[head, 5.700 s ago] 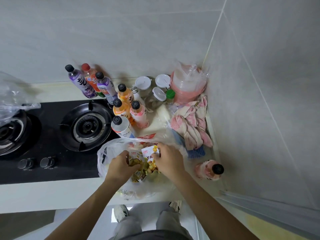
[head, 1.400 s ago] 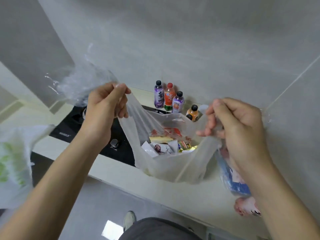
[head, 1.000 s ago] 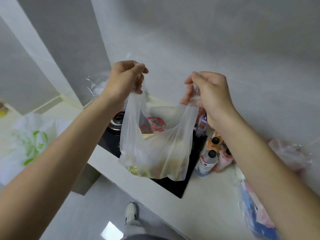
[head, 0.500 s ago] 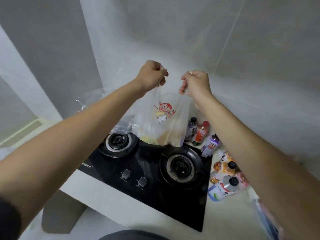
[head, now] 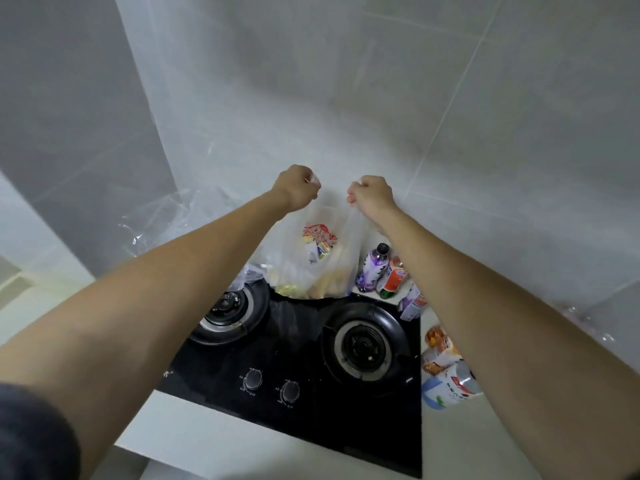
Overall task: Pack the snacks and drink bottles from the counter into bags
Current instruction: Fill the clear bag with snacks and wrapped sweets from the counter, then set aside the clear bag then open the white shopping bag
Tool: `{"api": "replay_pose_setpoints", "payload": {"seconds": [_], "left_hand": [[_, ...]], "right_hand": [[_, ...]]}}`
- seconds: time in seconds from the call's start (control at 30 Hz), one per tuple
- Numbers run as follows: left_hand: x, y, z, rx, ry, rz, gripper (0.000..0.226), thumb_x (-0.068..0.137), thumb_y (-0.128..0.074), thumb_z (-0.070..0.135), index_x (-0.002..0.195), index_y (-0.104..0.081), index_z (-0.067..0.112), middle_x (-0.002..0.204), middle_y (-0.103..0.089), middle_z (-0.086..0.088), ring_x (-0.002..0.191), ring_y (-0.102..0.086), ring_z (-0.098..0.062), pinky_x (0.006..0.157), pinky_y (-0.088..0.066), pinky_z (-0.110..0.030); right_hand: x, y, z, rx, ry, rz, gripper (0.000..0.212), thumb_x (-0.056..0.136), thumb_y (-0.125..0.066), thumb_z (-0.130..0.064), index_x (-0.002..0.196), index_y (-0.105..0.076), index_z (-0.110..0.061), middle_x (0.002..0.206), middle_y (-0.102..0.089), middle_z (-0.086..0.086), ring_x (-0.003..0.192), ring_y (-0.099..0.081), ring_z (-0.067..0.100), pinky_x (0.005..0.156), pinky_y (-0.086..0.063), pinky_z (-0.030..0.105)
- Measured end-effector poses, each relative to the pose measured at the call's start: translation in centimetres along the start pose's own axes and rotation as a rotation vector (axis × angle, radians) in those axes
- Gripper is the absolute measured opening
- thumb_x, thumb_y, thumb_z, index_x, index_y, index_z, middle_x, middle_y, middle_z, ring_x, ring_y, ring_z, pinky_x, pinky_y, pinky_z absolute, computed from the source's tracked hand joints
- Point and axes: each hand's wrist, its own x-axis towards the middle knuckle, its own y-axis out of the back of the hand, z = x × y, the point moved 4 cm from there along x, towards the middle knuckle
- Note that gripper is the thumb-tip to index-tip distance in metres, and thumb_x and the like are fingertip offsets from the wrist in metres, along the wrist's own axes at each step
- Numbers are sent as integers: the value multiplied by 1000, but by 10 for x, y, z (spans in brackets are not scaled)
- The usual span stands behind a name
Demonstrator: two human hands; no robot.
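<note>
Holding the thin translucent plastic bag of snacks (head: 317, 258) up by its two handles, I have my left hand (head: 294, 187) curled tight round one loop and my right hand (head: 372, 195) curled round the other, the two fists near each other but not touching. From my head camera, the only view I have, the bag hangs straight below my hands, its bottom at or just above the back edge of the black glass gas hob (head: 304, 358); I cannot tell whether it rests there or hangs free.

I judge the film soft and slippery, with no stiffness of its own, so the handles are the only sound place to take it; gripping the sides would crumple the packets inside. The load looks light, mostly small wrappers, yet thin handles stretch, so I would keep both loops gathered.

Below my right hand stand a purple-labelled plastic drink bottle with a black cap (head: 372, 271) and an orange-and-green-labelled bottle (head: 393, 280) just beside it. Under my right forearm lie more bottles, among them a white-and-blue-labelled bottle (head: 450, 389) on the pale surface (head: 467, 445). These I judge rigid, heavier and smooth; each is best gripped round the body or neck. They are not yet packed.
</note>
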Motion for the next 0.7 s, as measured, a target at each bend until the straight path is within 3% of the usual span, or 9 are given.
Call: {"api": "replay_pose_setpoints", "payload": {"seconds": [0.07,0.1,0.2,0.33,0.53,0.7], "left_hand": [[0,3,-2,197,-18,39,27,99,-51,26,93,-65,4,96,-70,-12,89,-62,-32,77,-50,-33],[-3,6,-2,286,-26,59,27,98,-50,28,90,-63,6,92,-67,-10,85,-60,-33,75,-48,-33],[-19,14,1,427,-80,125,28,98,-53,33,100,-66,9,100,-65,-10,96,-59,-33,81,-51,-37],[-66,25,-4,453,-167,210,40,100,-52,42,129,-61,16,124,-62,-6,125,-51,-27,87,-52,-44],[-171,40,-43,531,-121,343,44,100,-52,43,137,-56,19,127,-62,-7,125,-49,-31,91,-50,-47],[-286,57,-84,622,6,439,47,98,-51,45,137,-55,20,125,-61,-7,123,-51,-31,94,-50,-47]], "right_hand": [[-3,2,-2,-270,82,-8,29,95,-47,-22,68,-43,-14,79,-62,16,75,-59,36,65,-37,32],[-8,3,-4,-415,137,2,31,98,-46,-24,70,-46,-11,81,-59,14,78,-56,36,65,-37,33],[-24,7,-15,-598,283,57,28,102,-45,-28,98,-63,-7,104,-63,12,100,-57,33,73,-50,39],[-57,5,-22,-640,447,56,30,104,-47,-33,120,-62,-13,122,-59,9,119,-51,30,85,-51,44],[-138,-18,-26,-589,592,-71,37,104,-49,-34,135,-56,-16,135,-54,6,130,-44,27,98,-48,44],[-227,-68,-30,-527,804,-175,40,102,-52,-38,137,-53,-19,133,-52,3,129,-45,27,100,-48,46]]}}
